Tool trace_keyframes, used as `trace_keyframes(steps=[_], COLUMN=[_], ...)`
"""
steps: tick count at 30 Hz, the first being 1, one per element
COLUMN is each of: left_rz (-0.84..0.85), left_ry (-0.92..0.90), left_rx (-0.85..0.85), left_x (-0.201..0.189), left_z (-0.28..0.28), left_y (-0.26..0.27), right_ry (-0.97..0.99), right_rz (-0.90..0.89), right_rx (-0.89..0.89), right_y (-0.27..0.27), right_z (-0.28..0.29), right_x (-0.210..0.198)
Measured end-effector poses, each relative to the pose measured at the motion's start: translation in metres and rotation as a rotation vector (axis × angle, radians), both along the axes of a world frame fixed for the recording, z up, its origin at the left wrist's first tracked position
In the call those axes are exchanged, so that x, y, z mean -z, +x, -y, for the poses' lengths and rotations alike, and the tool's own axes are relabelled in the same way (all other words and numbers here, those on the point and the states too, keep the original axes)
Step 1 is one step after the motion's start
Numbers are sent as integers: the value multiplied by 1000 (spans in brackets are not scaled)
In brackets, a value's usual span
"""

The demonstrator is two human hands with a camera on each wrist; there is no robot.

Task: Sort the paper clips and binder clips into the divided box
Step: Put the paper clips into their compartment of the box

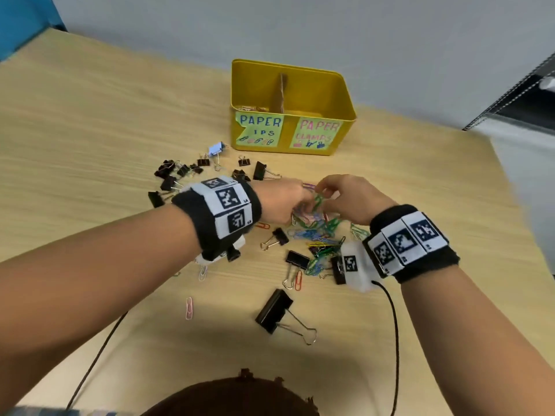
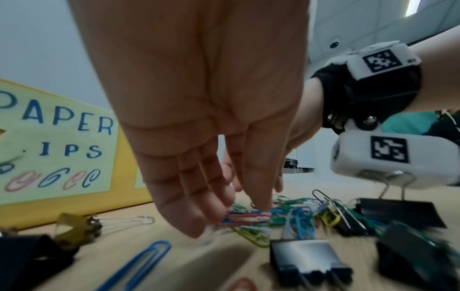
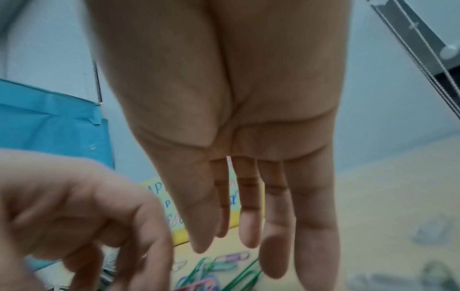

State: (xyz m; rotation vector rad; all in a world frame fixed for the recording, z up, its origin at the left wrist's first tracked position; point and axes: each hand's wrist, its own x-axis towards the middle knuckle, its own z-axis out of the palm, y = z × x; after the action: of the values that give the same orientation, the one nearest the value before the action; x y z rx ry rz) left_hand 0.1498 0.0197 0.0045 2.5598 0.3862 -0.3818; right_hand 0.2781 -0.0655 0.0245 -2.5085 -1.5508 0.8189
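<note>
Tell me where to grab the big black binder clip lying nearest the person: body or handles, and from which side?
Probably the black body of the big binder clip, pinched across its two flat faces from above. It lies on its side, apart from the pile, body toward the left hand. Its thin wire handles lie low on the table, pointing right, and look harder to pinch.

We see bare forearms, each with a black wristband (image 1: 210, 217) carrying white tiles printed with black square codes. White camera housings (image 1: 356, 270) hang beneath the wrists, trailing black cables (image 1: 393, 325).
</note>
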Motion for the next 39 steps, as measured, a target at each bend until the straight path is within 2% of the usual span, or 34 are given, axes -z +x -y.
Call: trace_keyframes(steps=[3, 6, 9, 11, 15, 17, 19, 21, 24, 28, 32, 36, 39], left_rz=[-42, -58, -71, -93, -129, -121, -32, 10, -68, -59, -66, -149, -144], left_ry=[-8, 16, -52, -76, -101, -115, -97, -60, 15, 31, 58, 67, -78], left_rx=[70, 97, 16, -17, -8, -22, -56, 0, 123, 55, -1, -1, -12], left_x=[2, 8, 9, 10, 14, 12, 8, 5, 4, 5, 11, 17, 19], left_z=[2, 2, 3, 7, 22, 27, 30, 35, 44, 44, 49, 55, 60], left_y=[-15, -34, -51, -55, -55, -53, -49, -45, -42, -52, -62, -69, -75], right_ry=[-7, -133, -249, -198, -48, -98, -149, -159, -193, -188, -145, -264, -175], right_rz=[48, -35, -140, -195, -104, -96, -74, -27, 88, 184, 198, 278, 283], right_rx=[-23, -70, -123, -116, -125, -142, -120, -62, -8, 32, -72, -160, -125], right_y=[3, -2, -7, -12, -22, -27, -31, -32, -30, -34, -67, -84, -76], right_z=[12, 26, 37, 39, 42, 49, 55, 63, 73, 84, 82, 65, 50], right_x=[-8, -12, -6, -4, -5, -6, -3, -1, 2, -4, -3, 16, 19])
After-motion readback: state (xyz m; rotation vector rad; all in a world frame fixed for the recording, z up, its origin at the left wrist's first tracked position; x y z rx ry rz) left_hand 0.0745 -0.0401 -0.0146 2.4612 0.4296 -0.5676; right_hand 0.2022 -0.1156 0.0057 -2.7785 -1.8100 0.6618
